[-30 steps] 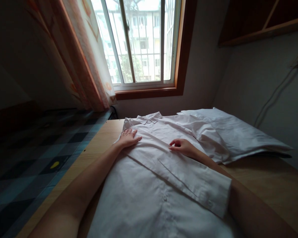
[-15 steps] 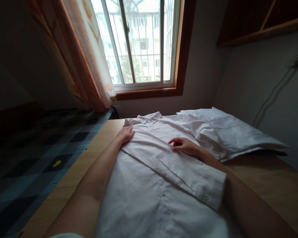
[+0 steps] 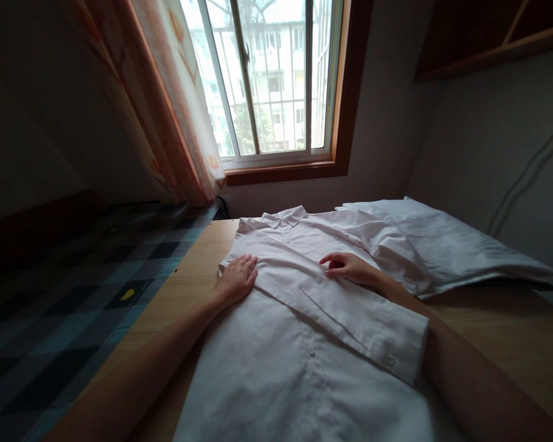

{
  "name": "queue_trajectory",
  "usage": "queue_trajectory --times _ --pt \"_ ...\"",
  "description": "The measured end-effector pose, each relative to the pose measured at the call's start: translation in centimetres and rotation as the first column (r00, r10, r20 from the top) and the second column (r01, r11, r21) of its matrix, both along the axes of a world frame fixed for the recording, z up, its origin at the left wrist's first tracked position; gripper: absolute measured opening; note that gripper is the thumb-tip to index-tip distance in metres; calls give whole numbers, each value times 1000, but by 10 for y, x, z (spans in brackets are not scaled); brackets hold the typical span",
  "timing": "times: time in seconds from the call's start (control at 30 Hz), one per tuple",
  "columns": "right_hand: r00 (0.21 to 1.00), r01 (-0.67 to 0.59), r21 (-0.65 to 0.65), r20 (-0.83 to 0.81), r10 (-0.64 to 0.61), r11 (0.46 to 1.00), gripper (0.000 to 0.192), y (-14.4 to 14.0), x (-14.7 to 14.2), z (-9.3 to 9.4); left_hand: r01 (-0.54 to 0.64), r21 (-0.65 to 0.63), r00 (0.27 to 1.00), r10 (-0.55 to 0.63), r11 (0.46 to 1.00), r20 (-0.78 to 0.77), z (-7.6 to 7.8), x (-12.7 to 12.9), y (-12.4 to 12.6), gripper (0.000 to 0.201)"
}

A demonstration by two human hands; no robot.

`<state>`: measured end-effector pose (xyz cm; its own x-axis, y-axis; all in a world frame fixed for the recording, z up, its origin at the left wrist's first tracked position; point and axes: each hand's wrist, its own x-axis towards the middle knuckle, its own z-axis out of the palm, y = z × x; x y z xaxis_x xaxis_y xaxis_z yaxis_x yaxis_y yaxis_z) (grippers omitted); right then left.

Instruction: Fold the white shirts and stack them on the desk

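Observation:
A white button-up shirt [image 3: 258, 362] lies front up on a wooden table [image 3: 191, 270], its collar [image 3: 286, 216] toward the window. One sleeve [image 3: 350, 307] is folded across the front, with its cuff [image 3: 408, 353] to the right. My left hand [image 3: 237, 279] rests flat on the shirt's left side, by the fold near the shoulder, fingers stretched out. Over the folded sleeve sits my right hand [image 3: 350, 268], its fingers loosely bent and the thumb apart from them. No cloth shows in its grasp. My right forearm passes beside the cuff.
Folded white cloth [image 3: 461, 239] lies at the table's right rear, with a dark edge beneath it. To the left is a bed with a checked cover [image 3: 166, 248]. A curtain [image 3: 166, 123] hangs beside the barred window [image 3: 276, 92]. A cable [image 3: 525, 172] runs down the right wall.
My left hand has slid toward me along the shirt's left side, away from the collar end. My right hand stays at about the same spot on the sleeve. The view has turned slightly left.

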<state>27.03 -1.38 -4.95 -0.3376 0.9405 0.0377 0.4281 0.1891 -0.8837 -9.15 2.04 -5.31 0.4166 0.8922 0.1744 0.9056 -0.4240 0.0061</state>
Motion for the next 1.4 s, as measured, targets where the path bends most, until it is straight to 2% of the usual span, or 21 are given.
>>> queue_trajectory --times 0.2,0.33,0.5,0.6,0.7,0.77,0.9,0.97,1.03,1.13,1.27,1.4 --pt "999 -7 -14 -45 6 1000 44 7 0 -14 130 0 992 -130 992 6 0 -11 -33 50" --pt "999 1 -28 -44 -2 1000 46 9 3 -16 200 16 979 -200 980 41 1 -19 -43 47" --pt "996 -84 -183 -21 81 980 61 -1 14 6 254 98 947 -268 962 177 7 -21 -36 35" --pt "982 -125 -259 104 156 958 71 -14 18 25 295 176 920 -329 939 214 10 -18 -34 30" --pt "956 -115 -262 233 178 958 76 -29 21 38 309 215 919 -349 926 183 11 -16 -36 30" --pt "946 -119 -272 262 192 955 79 -40 24 43 312 208 922 -348 927 170 12 -16 -37 30" --pt "926 -120 -289 313 212 950 77 -66 36 45 372 100 901 -385 923 198 13 -23 -37 35" --pt "911 -89 -244 371 178 966 68 -80 41 43 379 55 899 -382 924 215 11 -27 -35 43" --pt "916 -39 -163 388 100 986 57 -93 44 40 345 24 914 -342 938 217 8 -30 -32 44" --pt "960 62 -90 279 -34 994 52 -107 43 35 251 2 948 -246 968 201 2 -32 -28 41" --pt "976 200 -128 114 -186 971 62 -118 42 39 192 19 966 -192 981 173 -1 -32 -26 44" --pt "969 245 -189 47 -241 951 68 -120 50 47 279 98 933 -294 955 209 6 -32 -28 35"
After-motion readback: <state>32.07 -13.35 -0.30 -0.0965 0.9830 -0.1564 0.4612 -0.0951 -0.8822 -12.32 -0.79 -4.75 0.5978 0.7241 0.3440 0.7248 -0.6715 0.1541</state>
